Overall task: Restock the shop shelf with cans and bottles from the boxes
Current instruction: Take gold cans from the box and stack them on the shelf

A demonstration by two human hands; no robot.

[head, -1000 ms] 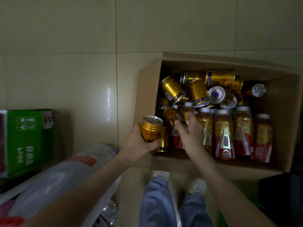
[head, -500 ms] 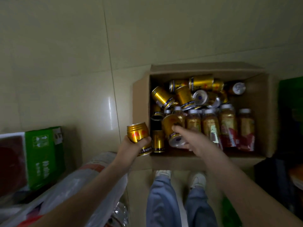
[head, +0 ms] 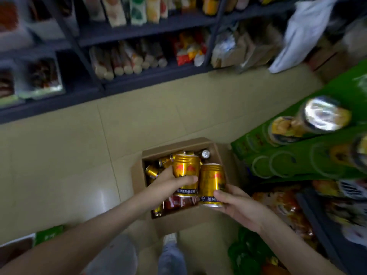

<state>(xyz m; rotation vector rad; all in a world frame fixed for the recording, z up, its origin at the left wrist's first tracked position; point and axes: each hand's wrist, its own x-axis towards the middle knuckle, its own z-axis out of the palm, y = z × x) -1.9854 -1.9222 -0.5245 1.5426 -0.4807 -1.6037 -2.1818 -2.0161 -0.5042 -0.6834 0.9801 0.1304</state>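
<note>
A shop aisle: dark shelves [head: 139, 32] packed with snacks, green drink display [head: 297, 155].

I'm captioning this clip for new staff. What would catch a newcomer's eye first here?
Centre frame, the left hand grips one gold can and the right hand grips a second gold can beside it, both upright. Beneath them an open cardboard box of more cans sits on the floor, with a green display rack at right.
</note>
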